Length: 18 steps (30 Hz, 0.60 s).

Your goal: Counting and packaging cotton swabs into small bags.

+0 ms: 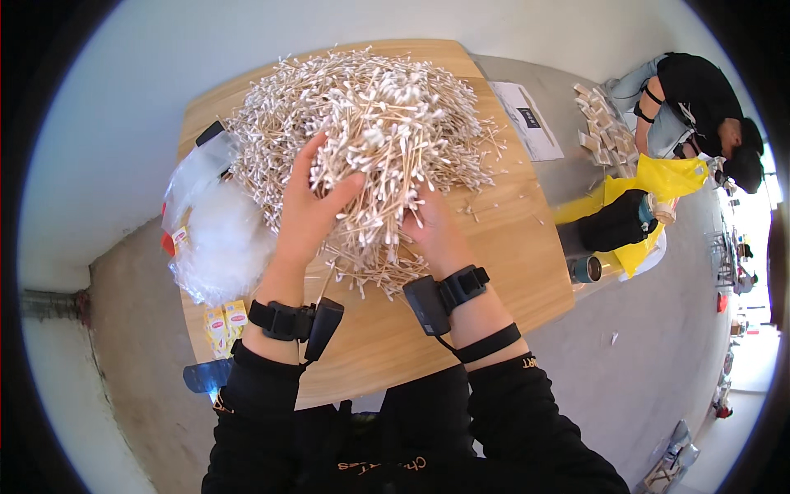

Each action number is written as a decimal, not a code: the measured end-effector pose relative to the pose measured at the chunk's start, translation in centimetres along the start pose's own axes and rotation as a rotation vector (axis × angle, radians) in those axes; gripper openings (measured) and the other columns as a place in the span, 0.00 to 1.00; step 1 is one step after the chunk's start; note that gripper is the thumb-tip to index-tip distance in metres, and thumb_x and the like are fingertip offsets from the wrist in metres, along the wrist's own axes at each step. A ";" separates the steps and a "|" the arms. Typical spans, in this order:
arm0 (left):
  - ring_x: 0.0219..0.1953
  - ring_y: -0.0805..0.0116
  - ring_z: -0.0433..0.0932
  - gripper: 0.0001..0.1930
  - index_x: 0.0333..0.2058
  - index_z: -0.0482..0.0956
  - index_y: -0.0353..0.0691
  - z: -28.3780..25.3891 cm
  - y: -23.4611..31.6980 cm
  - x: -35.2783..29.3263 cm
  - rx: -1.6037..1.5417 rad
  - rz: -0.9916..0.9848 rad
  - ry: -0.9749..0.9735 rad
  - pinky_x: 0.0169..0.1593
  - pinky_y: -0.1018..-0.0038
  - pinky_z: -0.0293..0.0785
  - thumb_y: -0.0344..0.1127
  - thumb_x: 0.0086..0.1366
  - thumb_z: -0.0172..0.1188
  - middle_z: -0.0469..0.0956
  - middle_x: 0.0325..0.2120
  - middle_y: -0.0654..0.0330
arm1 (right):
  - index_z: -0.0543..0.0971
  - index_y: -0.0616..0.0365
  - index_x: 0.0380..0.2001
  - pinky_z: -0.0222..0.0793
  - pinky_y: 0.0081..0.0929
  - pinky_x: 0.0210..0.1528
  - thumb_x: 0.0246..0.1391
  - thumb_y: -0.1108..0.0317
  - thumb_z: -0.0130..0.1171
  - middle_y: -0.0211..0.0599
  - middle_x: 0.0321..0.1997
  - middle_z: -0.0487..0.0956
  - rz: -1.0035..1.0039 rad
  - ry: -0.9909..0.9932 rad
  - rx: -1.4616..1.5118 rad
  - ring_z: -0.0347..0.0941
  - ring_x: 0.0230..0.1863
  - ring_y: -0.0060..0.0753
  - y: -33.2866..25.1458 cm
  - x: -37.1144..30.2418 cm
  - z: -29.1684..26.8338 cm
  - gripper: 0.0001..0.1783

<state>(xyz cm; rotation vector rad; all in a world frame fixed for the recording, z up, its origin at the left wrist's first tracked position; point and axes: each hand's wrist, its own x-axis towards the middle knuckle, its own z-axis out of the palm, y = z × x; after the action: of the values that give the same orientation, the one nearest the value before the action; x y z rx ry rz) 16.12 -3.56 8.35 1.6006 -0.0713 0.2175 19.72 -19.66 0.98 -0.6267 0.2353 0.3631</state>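
Observation:
A big heap of cotton swabs (280, 107) with white tips and pale wooden sticks covers the far part of the wooden table (510, 247). Between my hands, a thick loose bunch of these swabs is cupped above the near side of the heap. My left hand (313, 189) grips the bunch from the left, its thumb and index finger showing on the swabs. From the lower right, my right hand (432, 222) supports it, with most of its fingers hidden under the sticks. More swabs lie below the bunch, near my wrists.
Clear plastic bags (218, 247) and small yellow packets (224, 325) sit along the table's left edge. To the right are a printed sheet (527, 123), a pile of small blocks (605, 132), a yellow bag (666, 181), a cup (586, 269) and a bent-over person (699, 99).

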 end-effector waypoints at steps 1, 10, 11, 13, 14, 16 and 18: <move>0.46 0.68 0.71 0.36 0.57 0.58 0.34 -0.5 -0.6 0.0 -0.236 -0.158 0.001 0.48 0.76 0.69 0.33 0.52 0.66 0.69 0.47 0.53 | 0.71 0.59 0.44 0.73 0.33 0.45 0.60 0.59 0.45 0.38 0.42 0.75 0.007 -0.003 -0.003 0.73 0.43 0.34 -0.1 -0.1 -0.1 0.17; 0.38 0.73 0.72 0.24 0.55 0.61 0.38 -2.8 -3.1 -1.5 -0.517 -0.356 0.192 0.41 0.76 0.71 0.30 0.60 0.54 0.73 0.40 0.59 | 0.72 0.60 0.42 0.74 0.37 0.38 0.58 0.57 0.42 0.38 0.37 0.77 -0.045 0.121 0.125 0.74 0.37 0.36 0.2 0.9 0.6 0.19; 0.38 0.73 0.72 0.24 0.55 0.61 0.38 -2.3 -3.0 -1.4 -0.530 -0.352 0.191 0.41 0.76 0.71 0.30 0.60 0.54 0.73 0.40 0.59 | 0.72 0.60 0.42 0.74 0.37 0.39 0.58 0.57 0.41 0.38 0.36 0.77 -0.030 0.074 0.155 0.74 0.36 0.36 -0.1 1.5 -0.3 0.19; 0.48 0.66 0.69 0.36 0.59 0.53 0.37 -2.1 -2.7 -1.8 -0.470 -0.472 0.161 0.50 0.71 0.66 0.35 0.55 0.62 0.68 0.47 0.51 | 0.71 0.60 0.44 0.74 0.37 0.40 0.58 0.61 0.41 0.39 0.40 0.76 0.014 -0.011 0.129 0.74 0.38 0.36 0.0 0.9 0.5 0.17; 0.52 0.62 0.66 0.43 0.59 0.50 0.36 -2.3 -3.0 -1.8 -0.510 -0.445 0.032 0.54 0.69 0.62 0.39 0.51 0.67 0.65 0.51 0.49 | 0.71 0.60 0.44 0.73 0.37 0.41 0.58 0.61 0.42 0.38 0.41 0.76 0.066 -0.022 0.058 0.73 0.40 0.35 0.2 0.4 1.3 0.17; 0.52 0.62 0.66 0.41 0.60 0.50 0.39 -1.6 -2.4 -1.8 -0.483 -0.498 0.045 0.53 0.68 0.64 0.38 0.53 0.65 0.65 0.52 0.51 | 0.71 0.61 0.45 0.71 0.33 0.43 0.56 0.64 0.50 0.37 0.42 0.76 0.123 0.017 -0.080 0.73 0.43 0.33 0.0 -0.9 3.0 0.16; 0.49 0.64 0.70 0.36 0.57 0.56 0.37 -1.0 -2.4 -1.3 -0.568 -0.417 0.040 0.50 0.69 0.68 0.35 0.53 0.65 0.67 0.51 0.53 | 0.71 0.62 0.45 0.72 0.34 0.45 0.55 0.67 0.50 0.39 0.42 0.76 0.147 -0.006 -0.147 0.73 0.41 0.34 0.7 -0.5 3.5 0.15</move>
<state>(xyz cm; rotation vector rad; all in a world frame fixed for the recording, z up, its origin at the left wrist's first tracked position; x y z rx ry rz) 15.14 -2.60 5.77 1.0139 0.2151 -0.0927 19.40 -17.16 3.49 -0.7546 0.2512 0.5266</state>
